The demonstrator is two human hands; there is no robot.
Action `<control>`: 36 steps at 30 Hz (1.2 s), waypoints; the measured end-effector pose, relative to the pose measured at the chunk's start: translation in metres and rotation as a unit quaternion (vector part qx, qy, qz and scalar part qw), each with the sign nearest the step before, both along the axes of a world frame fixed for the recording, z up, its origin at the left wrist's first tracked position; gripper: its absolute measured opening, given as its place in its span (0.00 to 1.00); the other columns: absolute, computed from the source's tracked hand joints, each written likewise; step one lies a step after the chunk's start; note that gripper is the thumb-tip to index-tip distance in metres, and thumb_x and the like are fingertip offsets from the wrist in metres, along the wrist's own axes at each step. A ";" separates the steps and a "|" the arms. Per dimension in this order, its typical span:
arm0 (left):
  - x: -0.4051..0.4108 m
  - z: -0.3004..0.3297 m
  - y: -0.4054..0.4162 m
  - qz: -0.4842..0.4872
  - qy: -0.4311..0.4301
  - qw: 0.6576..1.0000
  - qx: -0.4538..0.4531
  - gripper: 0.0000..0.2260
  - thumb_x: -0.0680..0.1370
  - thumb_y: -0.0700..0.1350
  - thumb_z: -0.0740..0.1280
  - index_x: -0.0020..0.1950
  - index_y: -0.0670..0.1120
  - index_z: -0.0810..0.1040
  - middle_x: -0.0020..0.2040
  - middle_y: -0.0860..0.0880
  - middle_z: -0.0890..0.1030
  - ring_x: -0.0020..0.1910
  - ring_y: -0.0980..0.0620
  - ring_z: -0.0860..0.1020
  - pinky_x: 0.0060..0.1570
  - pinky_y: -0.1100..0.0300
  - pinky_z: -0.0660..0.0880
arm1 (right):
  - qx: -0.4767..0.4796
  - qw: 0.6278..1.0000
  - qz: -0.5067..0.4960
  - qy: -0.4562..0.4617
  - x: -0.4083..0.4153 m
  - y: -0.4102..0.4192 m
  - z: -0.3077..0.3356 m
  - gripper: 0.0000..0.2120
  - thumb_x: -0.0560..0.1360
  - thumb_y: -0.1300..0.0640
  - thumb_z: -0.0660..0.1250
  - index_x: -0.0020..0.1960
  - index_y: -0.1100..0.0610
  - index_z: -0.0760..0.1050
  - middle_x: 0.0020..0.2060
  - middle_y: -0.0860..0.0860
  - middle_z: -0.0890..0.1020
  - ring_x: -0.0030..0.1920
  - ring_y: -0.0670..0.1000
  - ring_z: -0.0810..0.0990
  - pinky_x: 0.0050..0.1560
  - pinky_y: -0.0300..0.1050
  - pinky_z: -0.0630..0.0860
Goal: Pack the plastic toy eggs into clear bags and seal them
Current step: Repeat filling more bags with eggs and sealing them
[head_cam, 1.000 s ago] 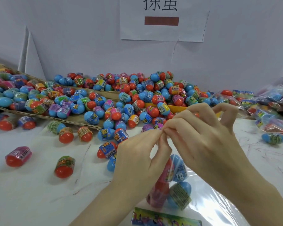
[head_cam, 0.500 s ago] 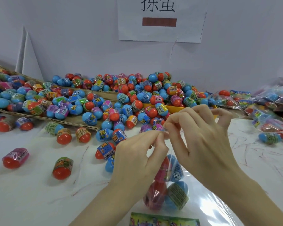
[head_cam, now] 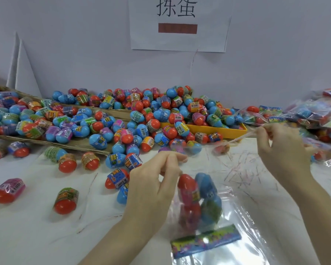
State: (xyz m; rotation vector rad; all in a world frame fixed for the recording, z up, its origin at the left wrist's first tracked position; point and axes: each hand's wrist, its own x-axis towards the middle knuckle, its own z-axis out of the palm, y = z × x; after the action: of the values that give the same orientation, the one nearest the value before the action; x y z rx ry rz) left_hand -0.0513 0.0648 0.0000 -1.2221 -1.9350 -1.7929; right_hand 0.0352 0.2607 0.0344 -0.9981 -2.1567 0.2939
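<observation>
A clear bag (head_cam: 235, 213) lies on the white table in front of me with several red and blue toy eggs (head_cam: 199, 196) inside and a colourful card (head_cam: 204, 240) at its near end. My left hand (head_cam: 153, 184) pinches the bag's top edge just above the eggs. Up and to the right, my right hand (head_cam: 281, 148) pinches a thin pale strip (head_cam: 243, 137), which stretches leftwards from the fingers towards the table.
A large heap of loose eggs (head_cam: 141, 115) covers a cardboard sheet (head_cam: 78, 145) and a yellow tray (head_cam: 227, 131) at the back. Single eggs (head_cam: 66, 200) lie at the left. Filled bags (head_cam: 317, 115) are piled at the right. A paper sign (head_cam: 178, 23) hangs on the wall.
My hands were together at the bag's top. Now the right hand has drawn away up and to the right with the thin strip, while the left hand stays at the bag.
</observation>
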 end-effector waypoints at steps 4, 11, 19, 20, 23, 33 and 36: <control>0.000 -0.001 0.002 -0.011 -0.052 0.998 0.017 0.09 0.75 0.52 0.57 0.40 0.57 0.76 0.42 0.61 0.81 0.35 0.62 0.80 0.34 0.72 0.74 | 0.016 0.997 -0.072 -0.037 0.008 0.012 -0.003 0.08 0.78 0.56 0.56 0.45 0.56 0.72 0.43 0.53 0.74 0.53 0.58 0.69 0.56 0.56 0.58; -0.005 0.003 0.001 -0.009 -0.154 0.987 0.053 0.13 0.77 0.56 0.59 0.38 0.52 0.77 0.40 0.57 0.83 0.35 0.57 0.81 0.34 0.68 0.77 | 0.035 0.991 -0.126 0.020 0.020 0.027 0.001 0.13 0.78 0.56 0.57 0.51 0.64 0.77 0.47 0.63 0.79 0.52 0.63 0.72 0.58 0.65 0.65; -0.004 0.002 0.002 -0.017 -0.157 0.986 0.061 0.13 0.78 0.54 0.58 0.38 0.52 0.78 0.39 0.55 0.83 0.35 0.56 0.82 0.34 0.68 0.76 | -0.070 0.963 0.243 0.090 0.004 -0.051 0.024 0.12 0.69 0.31 0.57 0.40 0.36 0.73 0.43 0.30 0.75 0.54 0.44 0.73 0.61 0.61 0.66; -0.004 0.002 0.002 -0.016 -0.152 0.986 0.060 0.12 0.77 0.51 0.57 0.38 0.52 0.78 0.39 0.55 0.83 0.35 0.56 0.82 0.34 0.68 0.76 | -0.076 0.961 0.261 0.051 0.002 -0.056 0.022 0.12 0.68 0.29 0.58 0.39 0.35 0.72 0.42 0.29 0.75 0.54 0.41 0.71 0.61 0.61 0.65; -0.004 0.003 0.002 -0.014 -0.142 0.988 0.055 0.12 0.75 0.48 0.56 0.38 0.53 0.77 0.38 0.55 0.83 0.35 0.57 0.82 0.35 0.67 0.77 | -0.096 0.952 0.291 -0.012 -0.004 -0.061 0.015 0.13 0.62 0.31 0.55 0.38 0.35 0.73 0.37 0.29 0.77 0.50 0.38 0.71 0.58 0.59 0.67; -0.007 0.003 0.001 -0.006 -0.194 0.978 0.074 0.14 0.79 0.40 0.57 0.38 0.48 0.78 0.35 0.54 0.84 0.34 0.55 0.82 0.32 0.68 0.75 | -0.160 0.973 0.157 0.054 0.006 -0.030 0.015 0.10 0.72 0.55 0.68 0.32 0.53 0.81 0.27 0.47 0.80 0.40 0.51 0.78 0.49 0.49 0.73; -0.006 0.003 0.001 -0.014 -0.204 0.976 0.072 0.13 0.79 0.41 0.57 0.39 0.47 0.78 0.35 0.53 0.83 0.33 0.54 0.82 0.31 0.68 0.75 | -0.092 0.990 0.104 0.015 0.006 -0.025 0.013 0.10 0.73 0.53 0.66 0.38 0.55 0.82 0.29 0.44 0.77 0.42 0.53 0.77 0.58 0.65 0.67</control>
State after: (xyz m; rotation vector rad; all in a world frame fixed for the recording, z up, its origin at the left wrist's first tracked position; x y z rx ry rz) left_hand -0.0570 0.0657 0.0028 -0.8888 -1.9438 -2.3009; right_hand 0.0412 0.2361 0.0472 -0.8623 -2.2399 0.6133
